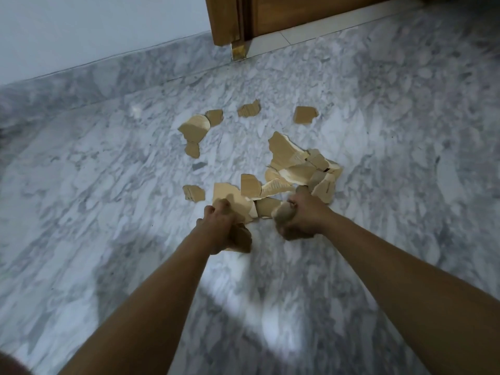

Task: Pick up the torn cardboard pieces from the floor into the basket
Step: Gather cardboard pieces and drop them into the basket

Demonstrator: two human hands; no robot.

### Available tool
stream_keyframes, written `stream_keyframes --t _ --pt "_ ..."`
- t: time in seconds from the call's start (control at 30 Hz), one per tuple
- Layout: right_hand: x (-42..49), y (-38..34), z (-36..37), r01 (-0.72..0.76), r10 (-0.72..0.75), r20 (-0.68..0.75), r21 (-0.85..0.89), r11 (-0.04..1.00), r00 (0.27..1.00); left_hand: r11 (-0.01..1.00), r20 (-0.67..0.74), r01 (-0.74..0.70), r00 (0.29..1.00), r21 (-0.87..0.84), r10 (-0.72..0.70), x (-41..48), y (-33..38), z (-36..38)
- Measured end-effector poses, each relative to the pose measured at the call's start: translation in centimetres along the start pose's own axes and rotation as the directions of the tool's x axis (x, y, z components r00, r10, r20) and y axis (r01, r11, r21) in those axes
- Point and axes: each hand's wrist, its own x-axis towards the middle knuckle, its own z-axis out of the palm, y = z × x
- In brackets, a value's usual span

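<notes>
Both fists closed: left hand [220,228] and right hand [303,216] each clutching torn cardboard pieces [295,169] over the marble floor [108,185].

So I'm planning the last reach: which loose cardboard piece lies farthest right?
The squarish piece lying alone at the upper right, near the door. Nothing touches it, while the others lie left of it or in the pile.

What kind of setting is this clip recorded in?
Likely a room or hallway in a home: polished grey marble floor with matching skirting, a plain pale wall, and a wooden door frame. No furniture or basket shows.
</notes>
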Motion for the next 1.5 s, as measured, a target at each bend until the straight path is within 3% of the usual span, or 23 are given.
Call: stream_keyframes --t 0.07,0.2,0.33,0.47,0.7,0.83,0.93,1.03,1.13,1.2,1.27,1.33,1.4,1.5 --pt "1.1 -1.3 0.1 0.074 -0.075 -0.072 -0.019 0.997 0.995 0.999 -0.050 0.015 0.999 0.041 -0.013 0.3 0.4 0.6" --pt "2.6 -1.4 2.7 -0.015 -0.003 -0.059 -0.316 0.949 0.998 0.997 -0.033 -0.006 0.999 -0.074 0.003 0.3 -0.3 1.6" --pt "3.2 -1.3 4.5 -0.075 0.063 -0.058 -0.241 0.968 0.996 0.924 -0.009 -0.060 0.998 -0.379 0.061 -0.4 -1.2 1.8" --pt "3.0 -1.0 3.7 -0.150 0.167 0.055 -0.229 0.962 0.984 0.852 0.060 0.038 0.998 -0.521 -0.007 -0.3 -2.6 -0.5" --pt "1.4 -0.2 3.8 -0.079 0.111 0.103 -0.272 0.959 0.989 0.952 0.070 0.091 0.995 -0.293 -0.073 3.0 -1.2 -2.7" --pt "1.5 -0.2 4.0 -0.113 0.126 0.025 -0.295 0.949 0.992 0.987 -0.097 0.157 0.983 -0.020 -0.158 3.6 -0.5 -1.1" --pt "1.2 -0.3 3.8 -0.113 0.121 0.007 -0.313 0.943 0.993 0.976 -0.164 0.169 0.976 0.137 -0.146 3.1 -0.7 -1.5" --pt "0.9 -0.2 3.7 -0.081 0.089 0.014 -0.294 0.952 0.996 0.989 -0.147 0.144 0.980 0.038 -0.137 2.7 -1.1 -1.4" --pt "0.6 -0.1 3.8 -0.050 0.078 0.082 -0.299 0.953 0.994 0.964 0.034 0.145 0.989 -0.223 -0.141 1.7 -2.3 -1.2" --pt "0.5 -0.1 3.3 0.023 0.052 0.200 -0.357 0.934 0.978 0.946 0.111 0.154 0.986 -0.284 -0.126 0.6 -4.0 -1.4" --pt "1.1 -0.7 2.2 0.128 -0.021 0.256 -0.412 0.902 0.967 0.945 0.117 0.151 0.986 -0.292 -0.121 -0.1 -6.3 -2.4" --pt "2.7 -2.0 0.6 0.202 -0.105 0.217 -0.496 0.845 0.971 0.952 0.047 0.125 0.992 -0.279 -0.117 0.3 -9.0 -3.8" --pt "4.5 -4.0 -0.7 0.233 -0.152 0.194 -0.526 0.818 0.969 0.969 -0.019 0.102 0.994 -0.225 -0.109 1.4 -11.0 -5.1" --pt "6.8 -7.3 -1.4 0.304 -0.217 0.218 -0.557 0.773 0.952 0.989 -0.012 0.097 0.995 -0.109 -0.099 3.4 -11.7 -5.5"
